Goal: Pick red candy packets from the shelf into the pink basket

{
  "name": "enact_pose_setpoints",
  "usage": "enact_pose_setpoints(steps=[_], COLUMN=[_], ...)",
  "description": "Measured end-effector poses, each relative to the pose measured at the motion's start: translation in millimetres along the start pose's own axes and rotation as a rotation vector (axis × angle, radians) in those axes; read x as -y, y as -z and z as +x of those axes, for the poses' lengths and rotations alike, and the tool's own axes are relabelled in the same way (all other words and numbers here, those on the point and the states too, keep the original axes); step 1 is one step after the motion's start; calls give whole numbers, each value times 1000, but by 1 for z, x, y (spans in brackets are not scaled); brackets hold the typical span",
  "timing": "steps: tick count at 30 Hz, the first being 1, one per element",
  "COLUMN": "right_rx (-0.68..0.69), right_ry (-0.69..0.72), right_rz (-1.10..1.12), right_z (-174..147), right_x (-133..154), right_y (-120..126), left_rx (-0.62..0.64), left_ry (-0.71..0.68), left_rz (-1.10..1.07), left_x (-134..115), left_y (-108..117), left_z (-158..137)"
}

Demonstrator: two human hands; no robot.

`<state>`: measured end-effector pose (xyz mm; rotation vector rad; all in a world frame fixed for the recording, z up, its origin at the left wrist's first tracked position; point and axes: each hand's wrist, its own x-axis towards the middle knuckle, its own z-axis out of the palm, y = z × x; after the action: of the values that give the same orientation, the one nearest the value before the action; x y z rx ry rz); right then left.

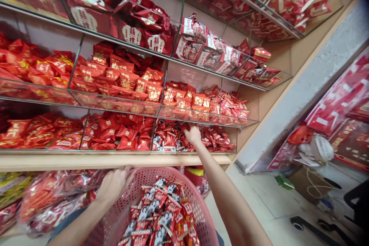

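Observation:
A pink perforated plastic basket (201,207) stands below the shelf edge, holding many small red candy packets (155,209), some printed with black-and-white figures. My left hand (113,184) grips the basket's upper left rim, its fingertips by the wooden shelf edge. My right hand (192,135) reaches into a lowest-shelf compartment of similar red, black and white packets (168,138). Its fingers look curled among them; what they hold, if anything, is hidden. Beside that hand, on the right, lies another compartment of red packets (217,138).
Clear dividers and front lips split the shelves (121,109) into compartments of red packets. Under the wooden ledge (72,161) lie bagged goods (66,196). At right are a wall edge (288,96), a cardboard box (313,184) with a white cord, and black chair legs (311,226).

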<state>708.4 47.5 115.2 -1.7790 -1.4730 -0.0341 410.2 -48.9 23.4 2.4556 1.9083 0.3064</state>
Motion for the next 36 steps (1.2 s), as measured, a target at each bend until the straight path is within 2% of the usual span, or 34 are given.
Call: enact_pose_setpoints(steps=[5, 16, 24, 27, 29, 31, 33, 36], right_rx=[14, -85, -87, -56, -10, 58, 157, 394], right_ry=[-16, 114, 215, 216, 186, 123, 18, -167], right_rz=[-20, 62, 289, 459, 586, 707, 848, 1059], right_z=[10, -25, -70, -99, -123, -148, -173, -199], right_x=[-1, -3, 15, 26, 34, 41, 47, 51], right_y=[-6, -4, 8, 18, 24, 29, 32, 32], left_rx=[-4, -2, 38, -87, -242, -318, -283, -133], left_ry=[-3, -7, 34, -5, -134, -262, -313, -268], left_rz=[2, 8, 27, 20, -59, -232, -475, -838], left_x=[2, 2, 1, -2, -2, -3, -4, -11], left_y=[-2, -3, 1, 6, 4, 0, -5, -7], left_z=[-1, 0, 0, -1, -2, -2, -3, -4])
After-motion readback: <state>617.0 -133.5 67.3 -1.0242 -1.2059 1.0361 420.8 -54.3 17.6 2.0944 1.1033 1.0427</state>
